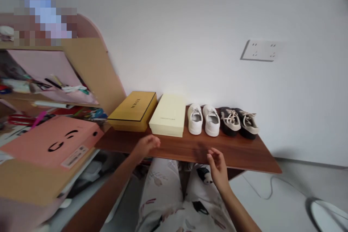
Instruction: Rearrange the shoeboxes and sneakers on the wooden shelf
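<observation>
My left hand (146, 145) hovers over the near edge of a dark wooden bench (244, 154), fingers loosely apart and empty, just in front of a pale cream shoebox (169, 115). My right hand (217, 166) is at the bench's front edge, fingers loosely curled and apart, holding nothing. On the bench, from left to right, sit a yellow shoebox (133, 110), the cream box, a pair of white sneakers (203, 119) and a pair of dark sneakers with beige laces (239, 121). All stand against the white wall.
A pink box (51, 141) lies on cardboard at the left, beside a cluttered shelf unit (89, 69). A wall socket (262, 50) is up right. A cable (268, 185) trails on the grey floor. My patterned trouser legs (168, 195) are below.
</observation>
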`<state>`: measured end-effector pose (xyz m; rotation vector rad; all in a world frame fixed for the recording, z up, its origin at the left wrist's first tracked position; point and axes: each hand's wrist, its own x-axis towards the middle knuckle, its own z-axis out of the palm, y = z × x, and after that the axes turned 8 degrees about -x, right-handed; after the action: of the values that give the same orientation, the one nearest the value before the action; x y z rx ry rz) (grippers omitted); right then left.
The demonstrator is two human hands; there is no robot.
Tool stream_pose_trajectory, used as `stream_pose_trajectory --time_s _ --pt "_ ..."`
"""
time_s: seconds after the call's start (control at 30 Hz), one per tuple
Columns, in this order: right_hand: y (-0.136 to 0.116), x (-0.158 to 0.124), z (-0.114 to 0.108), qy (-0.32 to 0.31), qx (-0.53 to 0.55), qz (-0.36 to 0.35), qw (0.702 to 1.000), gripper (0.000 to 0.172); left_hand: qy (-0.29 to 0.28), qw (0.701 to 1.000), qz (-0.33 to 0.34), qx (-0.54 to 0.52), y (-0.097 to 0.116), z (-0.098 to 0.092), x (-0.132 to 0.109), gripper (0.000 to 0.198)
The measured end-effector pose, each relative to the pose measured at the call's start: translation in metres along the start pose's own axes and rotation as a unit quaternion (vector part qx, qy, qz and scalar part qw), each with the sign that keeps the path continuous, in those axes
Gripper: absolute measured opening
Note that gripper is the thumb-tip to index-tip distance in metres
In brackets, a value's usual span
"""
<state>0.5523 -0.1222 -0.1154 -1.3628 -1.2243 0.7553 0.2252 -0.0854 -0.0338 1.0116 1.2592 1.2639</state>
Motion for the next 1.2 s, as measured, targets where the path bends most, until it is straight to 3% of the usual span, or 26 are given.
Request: stream_pose_trajectory --time_s 0.03,0.1,0.17,0.23,0.27,0.33,0.4,0.5,0.6,0.67,0.77,0.83,0.93,1.0,1.07,1.2 --pt "-0.01 -0.003 0.023 -0.023 0.041 0.017 0.999 0.05 0.108 0.991 0.001 -0.082 0.007 -0.024 0.011 0.023" --pt "-0.031 0.002 0.067 -0.059 0.11 0.062 0.99 0.052 0.287 0.939 0.008 -0.191 0.021 -0.062 0.032 0.02" --pt "-0.052 0.016 0.109 -0.106 0.154 0.135 0.973 0.048 0.38 0.894 -0.007 -0.237 0.033 -0.088 0.05 0.017" --pt "-0.071 0.032 0.147 -0.158 0.165 0.228 0.946 0.036 0.413 0.875 -0.047 -0.249 0.041 -0.104 0.067 0.023" --pt "-0.079 0.039 0.164 -0.149 0.18 0.277 0.932 0.032 0.422 0.869 -0.071 -0.25 0.044 -0.109 0.074 0.027" --pt "-0.093 0.05 0.192 -0.077 0.222 0.339 0.911 0.027 0.438 0.857 -0.1 -0.253 0.048 -0.114 0.087 0.035" --pt "-0.102 0.056 0.213 0.008 0.253 0.348 0.903 0.028 0.446 0.85 -0.111 -0.258 0.051 -0.117 0.098 0.037" --pt "-0.112 0.058 0.227 0.098 0.234 0.322 0.912 0.034 0.44 0.851 -0.101 -0.267 0.054 -0.114 0.105 0.034" --pt "-0.127 0.059 0.225 0.15 0.173 0.264 0.937 0.039 0.415 0.881 0.014 -0.226 0.057 -0.103 0.101 0.032" --pt "-0.142 0.058 0.216 0.17 0.112 0.172 0.964 0.04 0.407 0.895 0.137 -0.122 0.059 -0.096 0.093 0.033" --pt "-0.161 0.051 0.2 0.134 -0.061 -0.044 0.988 0.038 0.38 0.872 0.267 0.155 0.057 -0.092 0.077 0.036" --pt "-0.165 0.043 0.192 0.06 -0.184 -0.205 0.96 0.028 0.299 0.836 0.301 0.348 0.051 -0.096 0.066 0.027" --pt "-0.155 0.035 0.188 -0.028 -0.31 -0.366 0.877 0.021 0.165 0.768 0.302 0.541 0.037 -0.106 0.053 0.012" --pt "-0.142 0.035 0.189 -0.049 -0.361 -0.405 0.838 0.025 0.115 0.726 0.293 0.611 0.027 -0.111 0.05 0.017" --pt "-0.127 0.037 0.192 -0.062 -0.39 -0.416 0.819 0.028 0.085 0.7 0.284 0.649 0.018 -0.115 0.05 0.021" --pt "-0.097 0.038 0.204 -0.103 -0.42 -0.417 0.799 0.028 0.071 0.69 0.271 0.667 0.005 -0.114 0.059 0.022"
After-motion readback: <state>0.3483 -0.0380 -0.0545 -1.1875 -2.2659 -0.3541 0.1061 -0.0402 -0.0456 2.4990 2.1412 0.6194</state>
